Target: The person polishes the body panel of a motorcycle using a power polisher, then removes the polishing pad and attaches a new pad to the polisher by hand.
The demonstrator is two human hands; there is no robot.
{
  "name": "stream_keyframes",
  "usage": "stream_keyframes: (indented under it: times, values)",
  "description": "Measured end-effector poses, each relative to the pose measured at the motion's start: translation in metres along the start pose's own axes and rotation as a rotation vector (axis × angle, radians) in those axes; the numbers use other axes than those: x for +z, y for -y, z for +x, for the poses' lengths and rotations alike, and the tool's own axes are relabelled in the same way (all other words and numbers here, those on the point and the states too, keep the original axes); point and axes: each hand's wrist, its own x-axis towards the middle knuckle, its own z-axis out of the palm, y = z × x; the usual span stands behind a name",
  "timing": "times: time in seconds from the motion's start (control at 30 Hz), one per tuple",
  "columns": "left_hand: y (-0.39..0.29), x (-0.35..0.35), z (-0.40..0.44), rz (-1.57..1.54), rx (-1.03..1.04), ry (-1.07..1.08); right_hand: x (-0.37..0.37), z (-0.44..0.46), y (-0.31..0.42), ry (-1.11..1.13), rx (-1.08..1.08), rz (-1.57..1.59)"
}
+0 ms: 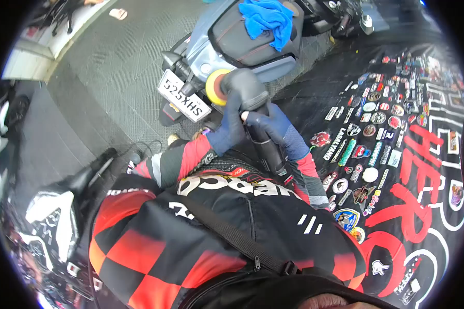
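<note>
A polisher (247,86) with a yellow foam pad (216,87) is held in front of my body. My left hand (229,127), in a dark blue glove, is wrapped around it just behind the head. Gripping the upper part of its black handle is my right hand (279,127), gloved too, with a fingertip showing bare. The pad is at the grey rear panel (206,57) of a motorcycle; whether it presses on it I cannot tell. A white licence plate (184,95) hangs left of the pad. On the black seat (250,44) lies a blue cloth (268,21).
A black wall banner (358,149) covered in stickers rises close on my right. Another motorcycle with white panels (51,219) stands at lower left. A cable (148,147) runs over the grey tiled floor (116,62). A person's foot (118,14) shows at the top left.
</note>
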Motion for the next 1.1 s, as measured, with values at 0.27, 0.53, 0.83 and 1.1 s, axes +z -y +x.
stream_keyframes:
  times: [0.27, 0.53, 0.83, 1.1]
  values:
    - [0.057, -0.001, 0.071, 0.305, -0.078, -0.056, -0.076, 0.018, -0.065, -0.091, 0.063, 0.282]
    - [0.134, 0.001, 0.199, 0.863, -0.402, 0.103, -0.178, 0.064, -0.14, -0.419, -0.024, 0.567]
    - [0.13, -0.005, 0.216, 1.181, -0.344, 0.502, -0.174, 0.061, -0.139, -0.265, -0.233, 1.005]
    - [0.073, 0.059, 0.186, 1.192, -0.281, 0.472, -0.187, 0.046, -0.102, 0.005, -0.227, 0.796]
